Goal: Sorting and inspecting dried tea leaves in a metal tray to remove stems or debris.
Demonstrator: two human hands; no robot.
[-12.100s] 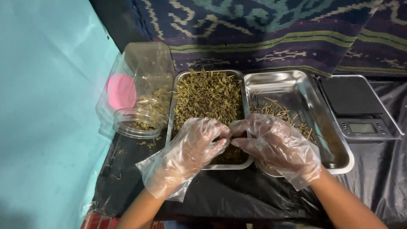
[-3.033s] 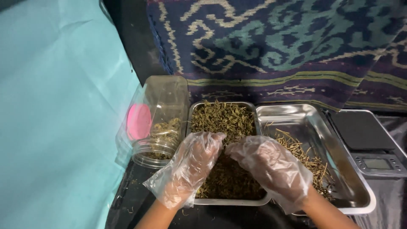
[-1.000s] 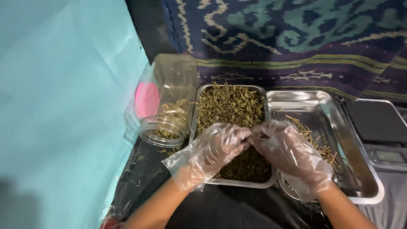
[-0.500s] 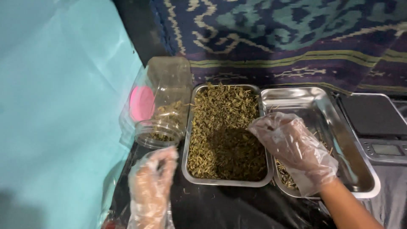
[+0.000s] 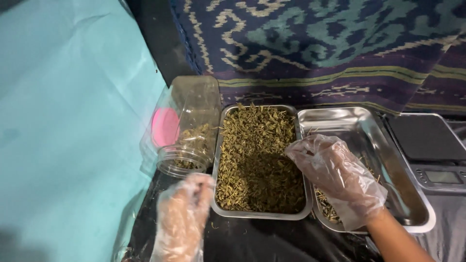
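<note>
Both my hands wear clear plastic gloves. My left hand [image 5: 182,216] is blurred, with its fingers bunched, just below the mouth of a clear plastic jar [image 5: 189,121] that lies on its side, left of a steel tray [image 5: 262,215] full of dried green leaves [image 5: 255,155]. I cannot see whether it holds any. My right hand [image 5: 337,174] hovers over the seam between that tray and a second steel tray [image 5: 361,126], fingertips drawn together. A few dry stems [image 5: 324,206] lie in the second tray, partly hidden under my hand.
The jar holds some dried leaves and shows a pink lid [image 5: 165,127] at its far end. A small digital scale [image 5: 429,145] sits at the right. A turquoise sheet [image 5: 73,136] hangs on the left, with patterned woven cloth [image 5: 315,43] behind. Black plastic [image 5: 272,240] covers the table.
My left hand has left the leaf tray and moved down-left to the jar's mouth. My right hand has shifted right, toward the second tray. The view has drifted slightly.
</note>
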